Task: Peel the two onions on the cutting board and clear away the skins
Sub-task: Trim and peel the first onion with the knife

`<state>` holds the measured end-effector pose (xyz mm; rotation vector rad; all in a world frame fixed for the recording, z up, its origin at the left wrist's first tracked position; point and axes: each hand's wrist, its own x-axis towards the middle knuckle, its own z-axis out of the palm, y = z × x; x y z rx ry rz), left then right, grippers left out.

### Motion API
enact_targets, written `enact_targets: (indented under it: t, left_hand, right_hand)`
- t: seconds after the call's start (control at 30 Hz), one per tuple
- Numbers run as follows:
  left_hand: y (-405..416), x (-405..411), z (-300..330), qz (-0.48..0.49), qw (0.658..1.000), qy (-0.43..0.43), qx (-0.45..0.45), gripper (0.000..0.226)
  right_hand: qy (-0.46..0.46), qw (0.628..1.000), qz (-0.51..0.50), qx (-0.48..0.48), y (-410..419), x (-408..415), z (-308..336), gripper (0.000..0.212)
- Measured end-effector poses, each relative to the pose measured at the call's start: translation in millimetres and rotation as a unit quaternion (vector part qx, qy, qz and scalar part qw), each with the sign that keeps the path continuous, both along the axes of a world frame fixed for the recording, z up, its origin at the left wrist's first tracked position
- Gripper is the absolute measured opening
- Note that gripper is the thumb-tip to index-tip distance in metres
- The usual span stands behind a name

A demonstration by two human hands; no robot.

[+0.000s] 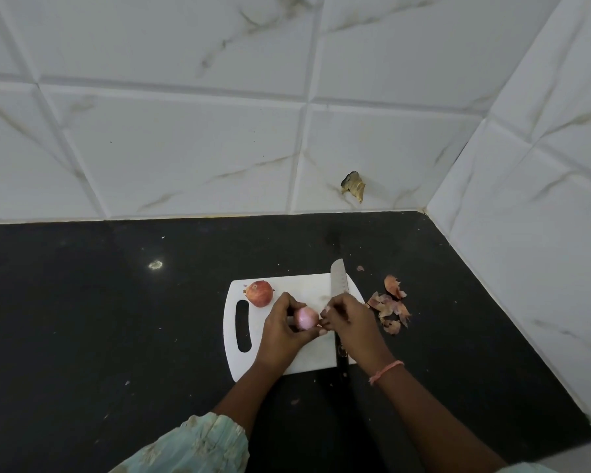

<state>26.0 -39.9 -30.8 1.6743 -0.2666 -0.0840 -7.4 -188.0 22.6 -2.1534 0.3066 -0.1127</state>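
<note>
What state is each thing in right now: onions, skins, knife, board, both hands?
Held onion: mostly peeled, pale pink, above the board.
Second onion: unpeeled, lying on the board.
Skins: piled on the counter, right of the board.
Knife: lying on the board's right edge, unheld.
Cutting board: flat on the counter.
Left hand: grips held onion.
Right hand: pinching at its skin.

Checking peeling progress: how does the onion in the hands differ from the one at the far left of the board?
The held onion is pale pink and smooth, its outer skin mostly off; the far onion is darker red-brown, still in its skin. The held onion is gripped by the left hand while the right hand picks at it; the far onion lies untouched on the cutting board. Both look similar in size.
</note>
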Motion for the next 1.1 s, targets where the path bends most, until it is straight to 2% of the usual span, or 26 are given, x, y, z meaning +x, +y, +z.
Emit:
enact_targets:
  t: [0.17,0.4,0.47,0.57,0.73,0.9,1.1]
  left_hand:
    - [-2,-1,-1,-0.008,1.0,-0.016,0.007,0.04]
    - [-2,-1,1,0.001,1.0,-0.015,0.012,0.035]
    - [-2,-1,-1,0.003,1.0,-0.015,0.01,0.035]
    - [-3,-2,-2,0.003,1.0,-0.014,0.014,0.036]
    - [-4,-1,-2,0.015,1.0,-0.009,0.011,0.034]
    - [-3,-1,0,0.015,1.0,-0.011,0.011,0.031]
    - [-2,-1,-2,0.006,1.0,-0.015,0.008,0.035]
  right_hand:
    - [-0.024,0.998,0.039,-0.052,13,-5,4,0.017]
    - [-0.059,0.99,0.027,-0.126,20,-3,1,0.011]
    - [-0.051,0.982,0.05,-0.177,22,-4,5,0.011]
    - [-0.043,0.959,0.076,-0.27,30,-9,10,0.024]
    - [-0.053,0.94,0.086,-0.325,35,-5,10,0.027]
    - [-0.007,0.95,0.099,-0.296,33,3,11,0.021]
    - [0.01,0.976,0.114,-0.185,23,3,9,0.013]
